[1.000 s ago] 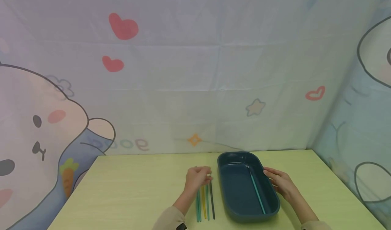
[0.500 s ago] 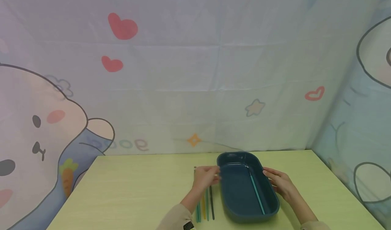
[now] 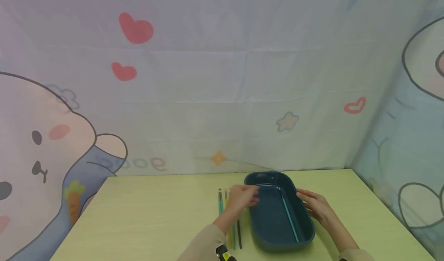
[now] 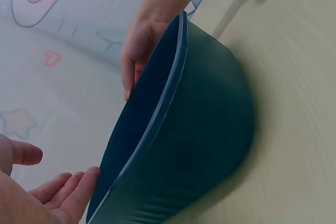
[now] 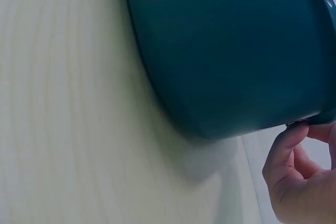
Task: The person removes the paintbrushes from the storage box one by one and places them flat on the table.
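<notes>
A dark blue oblong tub [image 3: 270, 218] stands on the table. Inside it a slim teal paintbrush [image 3: 289, 218] lies slanted along the right part. My right hand [image 3: 318, 207] holds the tub's right rim, its fingers curled at the edge in the right wrist view [image 5: 302, 182]. My left hand [image 3: 244, 196] is at the tub's left rim, fingers extended and thumb apart, holding nothing; in the left wrist view its fingertips [image 4: 90, 179] meet the rim's outline. Under the left forearm, partly hidden, several thin brushes lie side by side: teal [image 3: 220, 203], yellow [image 3: 230, 239] and dark [image 3: 239, 234].
The pale yellow-green table [image 3: 156, 211] extends left and right of the tub. A printed cloth [image 3: 194, 79] with hearts and cartoon animals hangs behind the table and along its right side.
My left hand has moved right, from above the row of brushes to the tub's left rim. My right hand and the brush in the tub have stayed in place.
</notes>
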A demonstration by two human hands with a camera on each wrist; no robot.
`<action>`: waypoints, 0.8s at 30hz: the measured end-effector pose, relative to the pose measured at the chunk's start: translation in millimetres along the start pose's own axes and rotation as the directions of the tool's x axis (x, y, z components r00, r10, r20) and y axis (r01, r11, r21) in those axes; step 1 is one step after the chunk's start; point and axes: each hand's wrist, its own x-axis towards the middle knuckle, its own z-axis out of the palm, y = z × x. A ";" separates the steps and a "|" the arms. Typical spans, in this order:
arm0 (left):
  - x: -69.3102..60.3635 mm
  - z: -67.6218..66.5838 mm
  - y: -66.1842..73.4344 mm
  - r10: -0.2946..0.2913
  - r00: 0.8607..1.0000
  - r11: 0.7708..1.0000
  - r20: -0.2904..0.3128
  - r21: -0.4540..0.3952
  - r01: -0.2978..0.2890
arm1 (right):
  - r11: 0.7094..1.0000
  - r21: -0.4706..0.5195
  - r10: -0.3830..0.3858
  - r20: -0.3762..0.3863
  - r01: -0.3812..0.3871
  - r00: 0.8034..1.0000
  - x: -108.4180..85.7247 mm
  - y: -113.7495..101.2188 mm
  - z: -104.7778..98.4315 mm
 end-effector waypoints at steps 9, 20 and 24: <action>2.1 13.2 3.6 -0.026 1.000 1.000 0.017 -0.006 0.026 | 1.000 0.001 0.007 0.017 -0.007 1.000 0.3 -0.7 0.6; 1.4 28.3 7.3 -0.039 0.998 0.999 0.046 -0.019 0.040 | 1.000 0.004 0.015 0.043 -0.015 0.999 0.1 0.0 -1.3; 1.4 34.0 8.3 -0.059 0.995 0.998 0.077 -0.021 0.061 | 1.000 -0.001 0.017 0.040 -0.017 0.999 0.6 -0.8 -1.1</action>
